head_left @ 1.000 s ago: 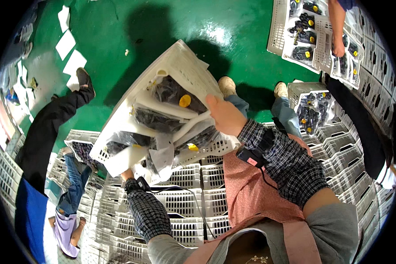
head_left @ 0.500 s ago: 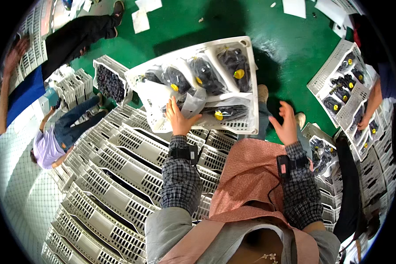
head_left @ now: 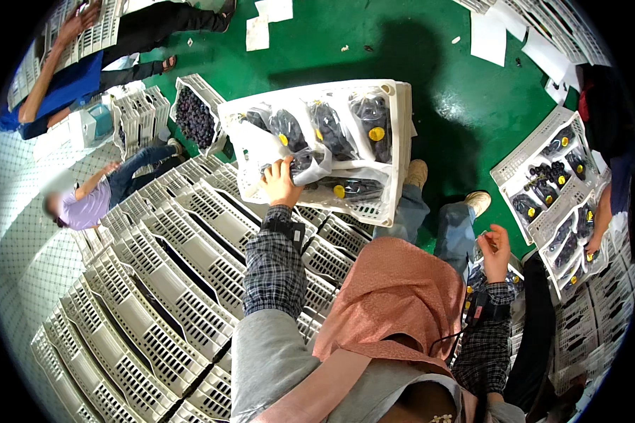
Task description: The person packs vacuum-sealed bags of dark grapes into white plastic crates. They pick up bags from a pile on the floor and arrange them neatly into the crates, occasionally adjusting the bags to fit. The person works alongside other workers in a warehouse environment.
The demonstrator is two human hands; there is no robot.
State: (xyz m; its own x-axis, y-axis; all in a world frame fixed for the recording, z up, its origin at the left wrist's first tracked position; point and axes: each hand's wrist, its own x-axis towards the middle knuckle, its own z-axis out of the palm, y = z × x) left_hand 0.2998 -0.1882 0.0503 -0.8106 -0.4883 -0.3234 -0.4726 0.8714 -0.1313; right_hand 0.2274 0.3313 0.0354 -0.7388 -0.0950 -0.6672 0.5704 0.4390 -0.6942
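Observation:
A white plastic crate (head_left: 395,141), lined with white paper, holds several clear bags of dark grapes with round yellow stickers. My left hand (head_left: 282,182) is closed on the near left end of a bag of grapes (head_left: 310,161), which lies across the other bags. Below that bag, another bag of grapes (head_left: 349,188) lies along the crate's near side. My right hand (head_left: 495,252) is off to the right, away from this crate, its fingers loosely bent and apart with nothing visible in them. Close under it, partly hidden, is a lower crate of bagged grapes (head_left: 516,280).
Stacked white crates (head_left: 169,282) fill the left. A crate of loose grapes (head_left: 197,116) stands beyond them. At right, a co-worker's hand (head_left: 594,243) touches a crate of bagged grapes (head_left: 543,176). Paper sheets (head_left: 488,37) lie on the green floor (head_left: 317,42).
My right hand has moved right and down, away from the crate's near right corner. My left hand's fingers have closed on the bag's end. The whole view has shifted.

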